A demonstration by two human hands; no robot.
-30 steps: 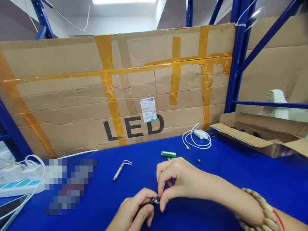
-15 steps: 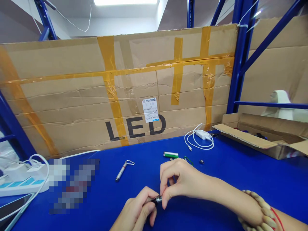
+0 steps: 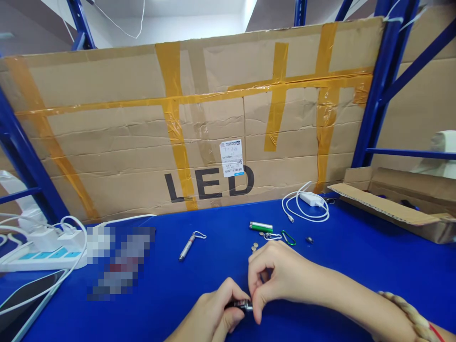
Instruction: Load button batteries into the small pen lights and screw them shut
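Observation:
My left hand (image 3: 223, 306) is closed around a small black tube with a silver end (image 3: 242, 304), held low over the table's near part. It looks like a mini flashlight or laser pointer; which one I cannot tell. The thumb and fingertips of my right hand (image 3: 267, 275) pinch its silver tip from the right. Just beyond my right hand lie a green and silver tube (image 3: 261, 227), several button cells (image 3: 254, 247), a silver clip (image 3: 272, 236) and a green carabiner (image 3: 288, 238). A silver penlight with a carabiner (image 3: 187, 248) lies to the left.
A small dark metal piece (image 3: 309, 240) lies right of the green carabiner. Behind are a white charger with cable (image 3: 311, 198) and an open cardboard box (image 3: 388, 204). At left are a power strip (image 3: 46, 256) and a phone (image 3: 32, 304). A large cardboard sheet (image 3: 124, 142) stands behind.
The view has shifted, so the scene sits further right. Both hands keep hold of the black tube, whose body shows more between them. More button cells and the silver clip have come into sight.

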